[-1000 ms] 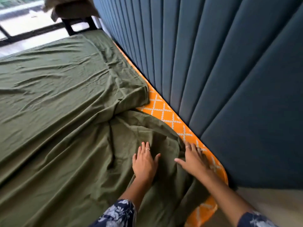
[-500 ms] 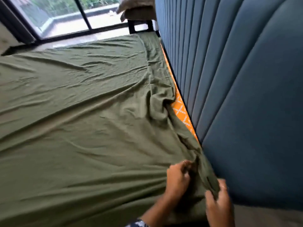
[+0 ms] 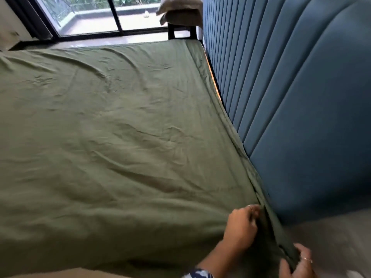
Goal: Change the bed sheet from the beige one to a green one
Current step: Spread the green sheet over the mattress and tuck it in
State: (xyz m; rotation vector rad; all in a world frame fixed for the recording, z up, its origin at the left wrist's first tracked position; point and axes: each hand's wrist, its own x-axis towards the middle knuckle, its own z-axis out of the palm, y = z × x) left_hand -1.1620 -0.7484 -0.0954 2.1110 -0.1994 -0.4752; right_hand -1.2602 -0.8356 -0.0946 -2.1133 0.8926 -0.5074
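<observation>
1. The hem of the green sheet [image 3: 120, 137] is pinched in the curled fingers of the left hand [image 3: 242, 224] at the near corner of the bed, beside the headboard [image 3: 301, 97].
2. A lower fold of the same corner is gripped by the right hand [image 3: 299, 263], apparently so the cloth can be drawn taut and tucked.
3. The mattress [image 3: 213, 77] is covered almost wholly; an orange sliver is left showing along the headboard.
4. Beige bedding [image 3: 180, 11] is seen piled by the window [image 3: 96, 15].
</observation>
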